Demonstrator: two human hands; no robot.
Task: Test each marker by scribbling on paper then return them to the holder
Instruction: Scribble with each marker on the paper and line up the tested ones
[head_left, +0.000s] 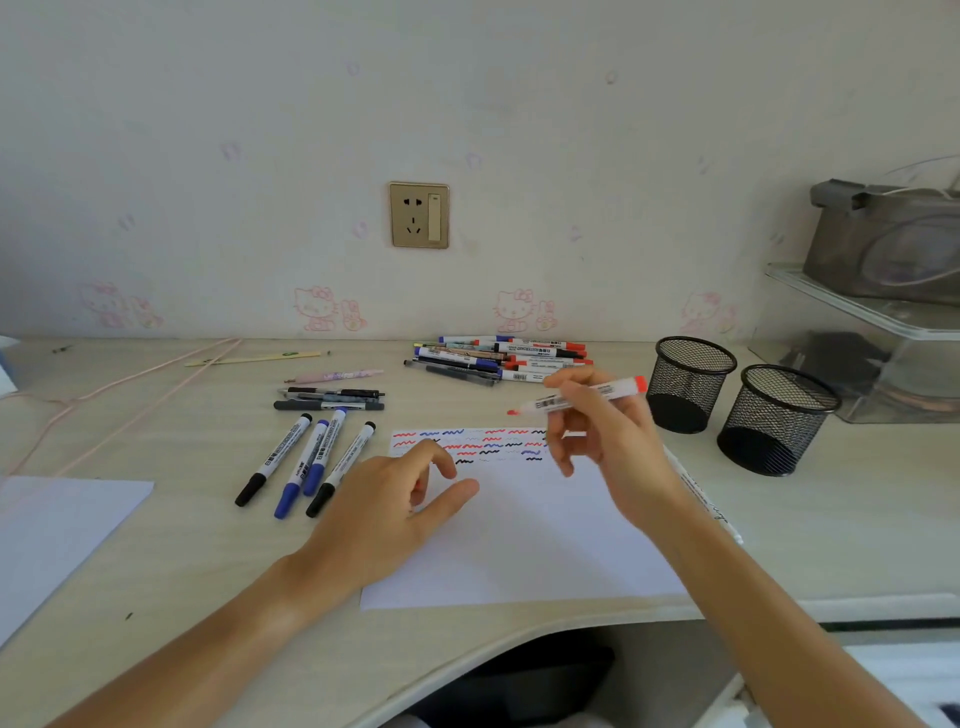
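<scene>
Pale wooden desk (182, 545), scribbled paper (519, 545), loose markers (306, 462), pen pile (498, 358), two mesh holders (693, 384)

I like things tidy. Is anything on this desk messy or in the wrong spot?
Yes. Both mesh holders look empty, while markers lie loose: a heap by the wall and four beside the paper. The right hand holds an uncapped red marker.

Home study desk (171, 530), cartoon-cat wallpaper (317, 309)

Bare desk (597, 410) lies between the paper (519, 545) and two mesh holders (693, 384).
</scene>
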